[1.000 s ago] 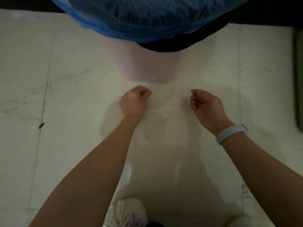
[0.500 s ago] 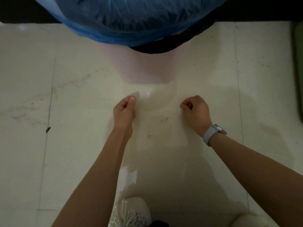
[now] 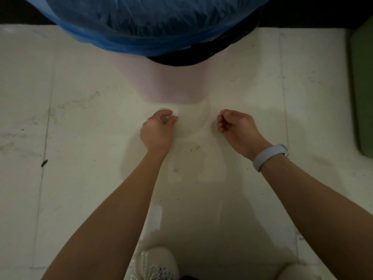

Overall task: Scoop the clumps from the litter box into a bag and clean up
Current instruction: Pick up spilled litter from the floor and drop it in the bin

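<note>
A small dark speck [image 3: 44, 163] is seen on a grout line near the left edge of the pale tiled floor [image 3: 80, 138]. At the far edge of the floor, left of centre, a pale pink plastic waste bin [image 3: 171, 85] is stood, with a crinkled blue plastic liner bag [image 3: 145, 23] spread over its mouth and a strip of black plastic [image 3: 201, 55] shown under the liner's right side.

Just in front of the bin's base, a thin, nearly transparent plastic bag [image 3: 193, 126] is held stretched between the two hands; its outline is faint, and what is inside cannot be told. The left hand [image 3: 156, 131] is curled, with thumb and fingertips pinched together on the bag's left edge. The right hand [image 3: 237, 130] is likewise curled into a loose fist, its fingers closed on the bag's right edge. The two hands are kept apart at roughly the same height, both bare forearms reaching in from the near edge. A light grey wristband [image 3: 269, 156] is worn on the right wrist.

At the near edge of the floor, a white knitted shoe with a beaded front [image 3: 155, 263] is seen between the forearms, and part of a second white shoe [image 3: 292, 272] is seen further right. A dark green object [image 3: 363, 87] is cut off by the right edge of the floor; what it is cannot be told.
</note>
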`<state>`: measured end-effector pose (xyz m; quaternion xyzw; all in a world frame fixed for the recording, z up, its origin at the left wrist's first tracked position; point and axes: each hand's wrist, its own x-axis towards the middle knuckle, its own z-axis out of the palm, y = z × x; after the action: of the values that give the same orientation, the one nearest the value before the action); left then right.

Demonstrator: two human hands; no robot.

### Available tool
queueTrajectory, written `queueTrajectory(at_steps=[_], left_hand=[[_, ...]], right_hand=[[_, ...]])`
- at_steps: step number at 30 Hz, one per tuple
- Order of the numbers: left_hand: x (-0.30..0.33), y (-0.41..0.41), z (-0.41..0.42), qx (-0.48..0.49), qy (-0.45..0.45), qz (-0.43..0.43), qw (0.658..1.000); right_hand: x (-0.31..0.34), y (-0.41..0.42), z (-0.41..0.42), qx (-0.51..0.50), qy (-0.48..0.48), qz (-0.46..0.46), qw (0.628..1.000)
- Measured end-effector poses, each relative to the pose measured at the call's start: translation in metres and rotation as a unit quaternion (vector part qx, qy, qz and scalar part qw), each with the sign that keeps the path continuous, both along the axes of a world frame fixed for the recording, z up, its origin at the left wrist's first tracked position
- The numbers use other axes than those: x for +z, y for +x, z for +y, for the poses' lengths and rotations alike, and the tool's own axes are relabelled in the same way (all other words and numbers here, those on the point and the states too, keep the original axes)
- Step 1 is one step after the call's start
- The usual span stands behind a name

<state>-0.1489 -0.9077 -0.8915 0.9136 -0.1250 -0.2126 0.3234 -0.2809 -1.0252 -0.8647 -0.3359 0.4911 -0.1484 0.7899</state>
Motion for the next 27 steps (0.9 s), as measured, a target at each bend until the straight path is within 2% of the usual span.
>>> queueTrajectory(at_steps=[3,6,8,10,12,14,17,20,23,27], left_hand=[[-0.003,-0.003,0.000,-0.002,0.004,-0.029,1.000],[-0.004,-0.004,0.001,-0.021,0.009,-0.046,0.999],[-0.005,-0.003,0.002,-0.043,0.027,-0.060,0.997],[-0.004,-0.001,0.002,-0.067,0.049,-0.072,0.994],[-0.004,-0.001,0.002,-0.083,0.066,-0.076,0.991],[-0.001,-0.001,0.002,-0.088,0.074,-0.069,0.991],[0.001,0.004,0.004,-0.039,0.022,-0.012,0.999],[0.000,0.008,0.015,0.046,-0.055,0.021,0.997],[0.001,0.001,0.029,0.065,-0.045,0.017,0.997],[0.007,-0.004,0.025,0.030,0.006,0.010,0.999]], right_hand=[[0.007,-0.001,-0.007,0.001,0.101,-0.059,0.993],[0.003,0.002,-0.013,-0.049,0.110,-0.049,0.992],[-0.003,0.006,-0.015,-0.051,0.041,0.010,0.998],[-0.010,0.010,-0.017,0.035,-0.122,0.120,0.985],[-0.014,0.015,-0.019,0.150,-0.276,0.221,0.923],[-0.016,0.020,-0.023,0.200,-0.361,0.274,0.869],[-0.022,0.025,-0.026,0.237,-0.415,0.290,0.829],[-0.030,0.027,-0.025,0.241,-0.434,0.303,0.814],[-0.034,0.027,-0.022,0.247,-0.458,0.304,0.798],[-0.036,0.026,-0.021,0.306,-0.494,0.310,0.753]])
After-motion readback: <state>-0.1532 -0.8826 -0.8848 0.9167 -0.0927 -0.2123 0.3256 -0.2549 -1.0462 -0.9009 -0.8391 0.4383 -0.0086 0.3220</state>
